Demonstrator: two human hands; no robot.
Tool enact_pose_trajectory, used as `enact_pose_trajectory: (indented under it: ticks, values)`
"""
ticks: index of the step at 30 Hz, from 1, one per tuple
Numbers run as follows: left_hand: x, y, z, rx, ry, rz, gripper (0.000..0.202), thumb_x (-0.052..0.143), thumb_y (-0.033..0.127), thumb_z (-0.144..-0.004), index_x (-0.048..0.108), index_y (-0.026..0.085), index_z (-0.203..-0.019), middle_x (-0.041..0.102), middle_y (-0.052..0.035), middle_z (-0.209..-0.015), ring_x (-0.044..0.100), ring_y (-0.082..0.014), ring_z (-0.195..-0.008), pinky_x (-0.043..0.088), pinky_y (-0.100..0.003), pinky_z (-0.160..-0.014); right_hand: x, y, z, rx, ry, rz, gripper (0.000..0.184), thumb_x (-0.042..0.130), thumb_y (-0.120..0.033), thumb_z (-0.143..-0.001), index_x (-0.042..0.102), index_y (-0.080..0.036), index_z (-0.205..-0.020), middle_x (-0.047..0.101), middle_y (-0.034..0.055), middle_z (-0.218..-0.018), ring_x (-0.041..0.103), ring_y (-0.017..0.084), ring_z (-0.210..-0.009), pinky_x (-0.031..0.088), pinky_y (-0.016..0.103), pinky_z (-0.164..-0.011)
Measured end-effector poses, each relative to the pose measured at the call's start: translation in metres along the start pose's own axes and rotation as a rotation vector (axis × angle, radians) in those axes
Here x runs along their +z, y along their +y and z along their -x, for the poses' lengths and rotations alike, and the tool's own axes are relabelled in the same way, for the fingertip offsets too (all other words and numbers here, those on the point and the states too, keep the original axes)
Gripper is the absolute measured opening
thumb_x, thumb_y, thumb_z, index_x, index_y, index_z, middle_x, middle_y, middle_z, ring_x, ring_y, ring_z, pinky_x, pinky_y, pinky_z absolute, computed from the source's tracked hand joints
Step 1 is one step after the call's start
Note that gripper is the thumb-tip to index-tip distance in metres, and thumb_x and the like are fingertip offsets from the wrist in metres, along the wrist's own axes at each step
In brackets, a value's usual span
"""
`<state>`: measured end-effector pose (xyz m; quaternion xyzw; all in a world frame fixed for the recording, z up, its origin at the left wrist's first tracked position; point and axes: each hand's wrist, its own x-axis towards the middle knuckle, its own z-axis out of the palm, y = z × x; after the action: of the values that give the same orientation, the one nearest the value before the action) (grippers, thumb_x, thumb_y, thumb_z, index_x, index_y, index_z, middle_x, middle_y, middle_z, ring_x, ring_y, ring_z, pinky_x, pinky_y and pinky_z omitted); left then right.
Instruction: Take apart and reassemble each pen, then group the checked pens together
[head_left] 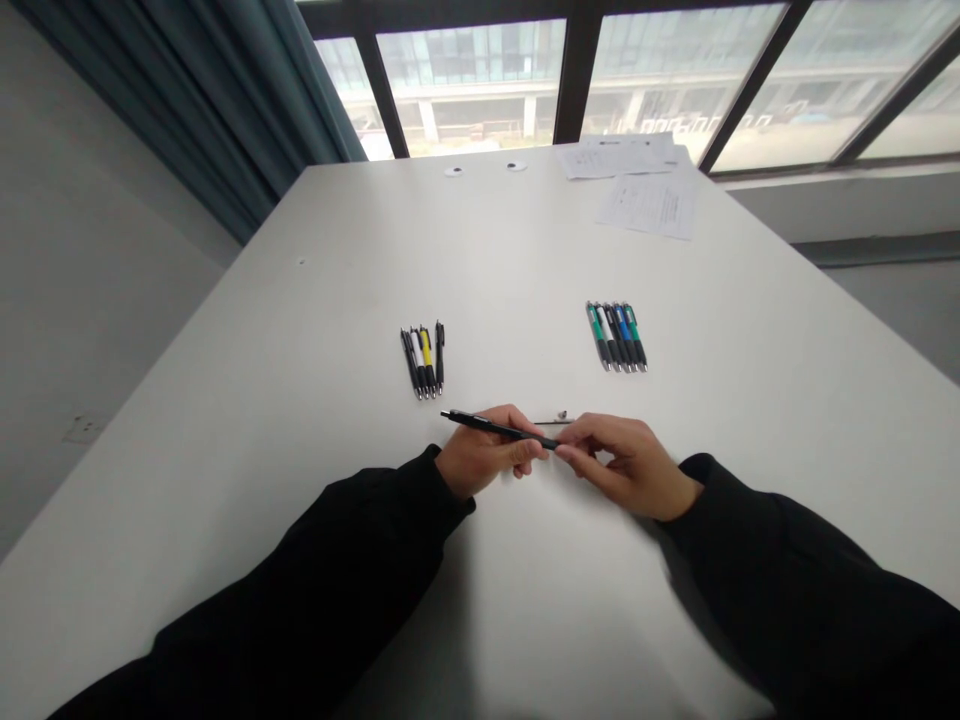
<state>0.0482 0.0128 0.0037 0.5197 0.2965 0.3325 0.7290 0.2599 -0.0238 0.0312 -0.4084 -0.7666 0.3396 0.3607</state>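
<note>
A black pen [480, 424] is held just above the white table [300, 400], lying nearly level. My left hand [484, 457] is closed around its middle. My right hand [628, 463] pinches the pen's right end between thumb and fingertips. A thin pen part and a small tip piece [561, 415] lie on the table just behind my hands. Further back on the left lies a row of several pens [424, 360], black, white and yellow. On the right lies another row of several pens [616, 336], green and blue.
Printed paper sheets [649, 200] lie at the far right of the table, near the window. Two small round discs [484, 168] sit at the far edge. A dark curtain [225, 100] hangs at the back left. The table's left edge drops to the floor.
</note>
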Motion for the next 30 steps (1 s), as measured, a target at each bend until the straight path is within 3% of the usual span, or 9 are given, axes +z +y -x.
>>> enact_pose_trajectory:
  ticks: [4,8,11,15,18,23,30]
  values:
    - [-0.01,0.001,0.001,-0.05,0.002,0.005,0.046,0.084,0.035,-0.069,0.062,0.012,-0.103,0.071,-0.0072,-0.085,0.061,-0.01,-0.059,0.05,-0.023,-0.053,-0.008,0.007,0.001,0.064,0.047,-0.005,0.01,0.061,-0.024,-0.09,0.065,-0.016,-0.085,0.058,-0.0002,-0.064,0.049,0.009,-0.054,0.041,0.021,-0.05]
    - [-0.027,0.001,0.006,0.006,0.146,-0.02,0.041,0.083,0.036,-0.07,0.059,0.013,-0.095,0.068,-0.0031,-0.075,0.06,-0.0099,-0.055,0.05,-0.023,-0.053,-0.022,0.021,0.008,0.148,0.024,-0.004,0.012,0.062,-0.027,-0.089,0.064,-0.016,-0.085,0.057,-0.0004,-0.064,0.049,0.01,-0.055,0.041,0.022,-0.05]
    - [-0.033,0.002,0.008,0.092,0.155,-0.301,0.026,0.077,0.033,-0.078,0.066,0.012,-0.089,0.066,-0.0031,-0.068,0.061,-0.0115,-0.059,0.049,-0.024,-0.056,-0.032,0.031,0.014,0.166,-0.045,0.042,0.013,0.063,-0.029,-0.088,0.065,-0.016,-0.086,0.057,-0.0001,-0.065,0.048,0.01,-0.055,0.04,0.022,-0.05]
    - [-0.033,0.001,0.009,0.417,0.145,-0.772,0.013,0.075,0.026,-0.08,0.076,0.016,-0.088,0.068,-0.0061,-0.078,0.06,-0.0118,-0.066,0.05,-0.025,-0.063,-0.041,0.038,0.016,0.151,-0.103,0.131,0.014,0.063,-0.029,-0.088,0.069,-0.016,-0.09,0.06,0.0001,-0.064,0.051,0.011,-0.055,0.042,0.022,-0.053]
    - [-0.034,0.0,0.008,0.541,0.183,-0.971,0.012,0.074,0.027,-0.081,0.078,0.02,-0.091,0.063,-0.0041,-0.077,0.058,-0.0122,-0.069,0.049,-0.025,-0.063,-0.043,0.037,0.014,0.11,-0.128,0.215,0.016,0.062,-0.029,-0.088,0.071,-0.016,-0.093,0.064,0.0015,-0.066,0.055,0.011,-0.057,0.043,0.023,-0.055]
    - [-0.035,0.001,0.009,0.518,0.13,-1.073,0.015,0.07,0.028,-0.085,0.078,0.021,-0.095,0.064,-0.0052,-0.079,0.059,-0.0142,-0.073,0.05,-0.027,-0.067,-0.047,0.035,0.012,0.074,-0.145,0.315,0.017,0.061,-0.029,-0.088,0.072,-0.016,-0.09,0.067,0.0031,-0.067,0.059,0.013,-0.058,0.043,0.024,-0.056]
    - [-0.033,0.003,0.007,0.464,0.104,-1.002,0.014,0.065,0.022,-0.087,0.077,0.022,-0.095,0.07,-0.0072,-0.086,0.064,-0.017,-0.081,0.052,-0.03,-0.076,-0.053,0.042,0.012,0.079,-0.125,0.34,0.018,0.062,-0.031,-0.087,0.073,-0.017,-0.089,0.068,0.0033,-0.067,0.059,0.014,-0.058,0.044,0.025,-0.057]
